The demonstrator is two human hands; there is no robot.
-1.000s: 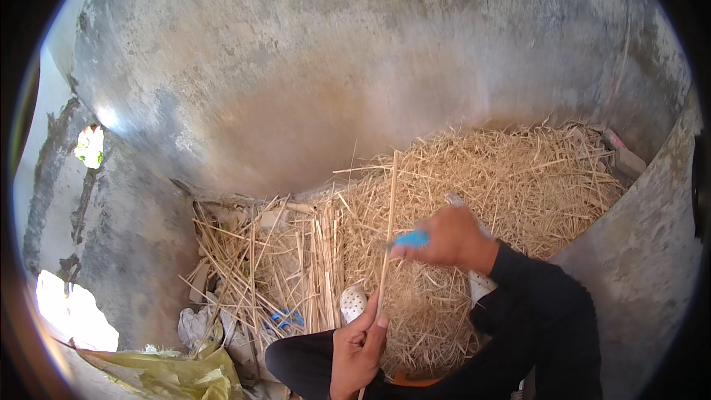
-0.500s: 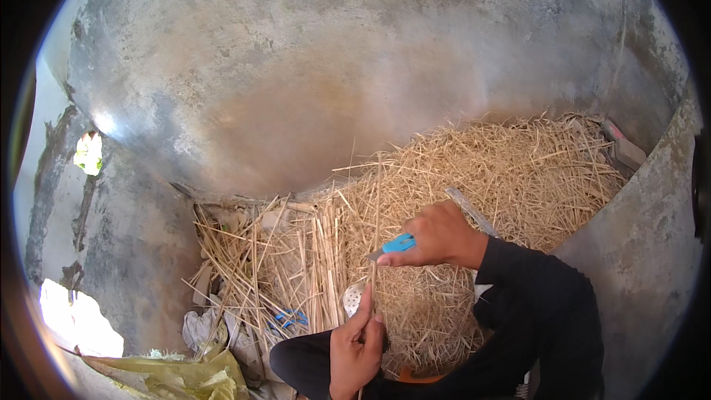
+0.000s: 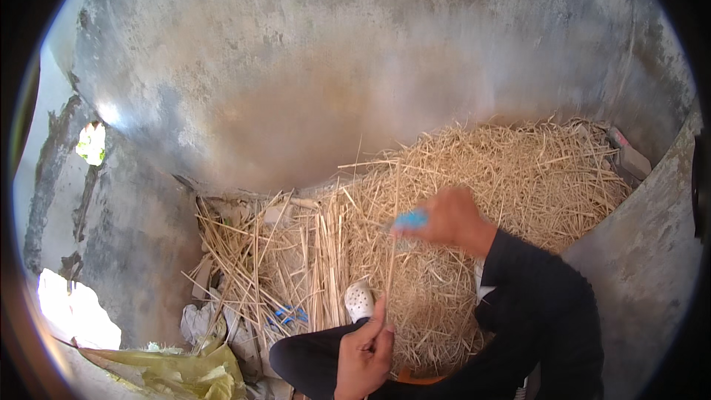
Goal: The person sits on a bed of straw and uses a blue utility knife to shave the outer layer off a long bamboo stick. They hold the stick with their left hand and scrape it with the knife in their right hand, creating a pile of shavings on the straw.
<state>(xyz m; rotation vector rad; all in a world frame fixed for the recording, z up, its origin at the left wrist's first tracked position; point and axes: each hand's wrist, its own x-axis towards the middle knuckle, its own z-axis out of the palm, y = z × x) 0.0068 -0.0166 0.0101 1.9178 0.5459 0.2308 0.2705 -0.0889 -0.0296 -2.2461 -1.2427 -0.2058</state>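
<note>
My left hand is closed on the lower part of a thin pale bamboo strip, thumb laid along it. The strip stands nearly upright in front of me. Blurred by motion, my right hand is wrapped round a blue-handled utility knife. The knife's front end is at the strip, well above my left hand; its blade is too smeared to make out. Behind both hands lies a big heap of curly pale shavings.
Long split strips lie left of the heap. A white shoe with holes, a blue object and yellowish plastic sheeting are lower left. A concrete wall rises behind; brick-like blocks sit at the far right.
My right hand with the knife has moved up and slightly right along the strip. The left hand and strip have shifted a little to the right.
</note>
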